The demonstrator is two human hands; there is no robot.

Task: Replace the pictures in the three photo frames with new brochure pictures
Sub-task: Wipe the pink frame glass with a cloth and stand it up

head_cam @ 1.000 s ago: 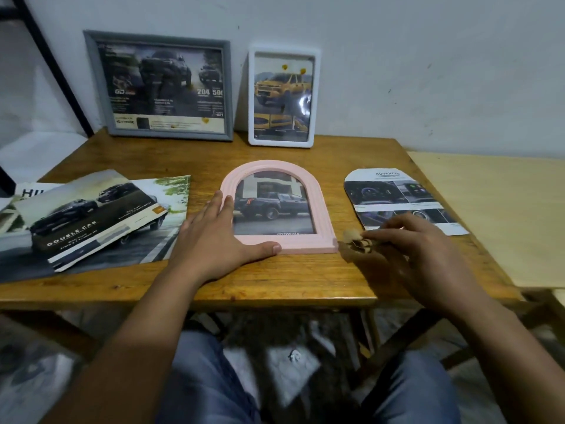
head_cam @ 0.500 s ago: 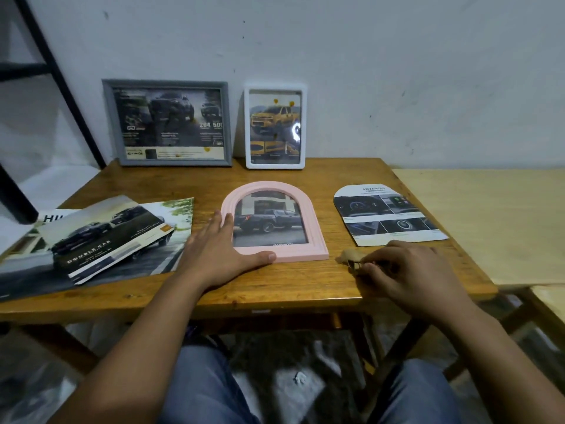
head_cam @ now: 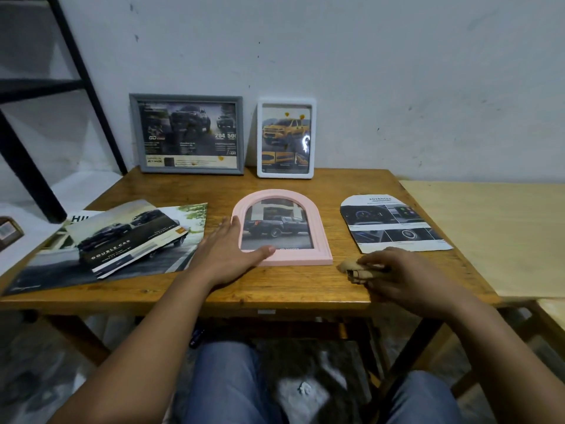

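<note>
A pink arched frame (head_cam: 321, 234) lies flat mid-table with a dark pickup picture inside. My left hand (head_cam: 229, 255) rests flat against its lower left corner, fingers straight, thumb on the bottom rail. My right hand (head_cam: 406, 276) grips a small tan folded thing (head_cam: 354, 267) on the table, right of the frame. An arch-cut picture (head_cam: 394, 223) lies beyond that hand. A grey frame (head_cam: 188, 134) and a white frame (head_cam: 286, 137) lean on the wall, both holding car pictures.
Open car brochures (head_cam: 116, 240) spread across the table's left side. The wooden table (head_cam: 275, 286) meets a paler tabletop (head_cam: 495, 234) on the right. A black metal rack (head_cam: 39, 117) stands at the far left. My knees sit below the front edge.
The view has tilted up and back, showing more wall. My right hand has slid slightly toward the table's front edge with the tan thing. The left hand stays on the frame.
</note>
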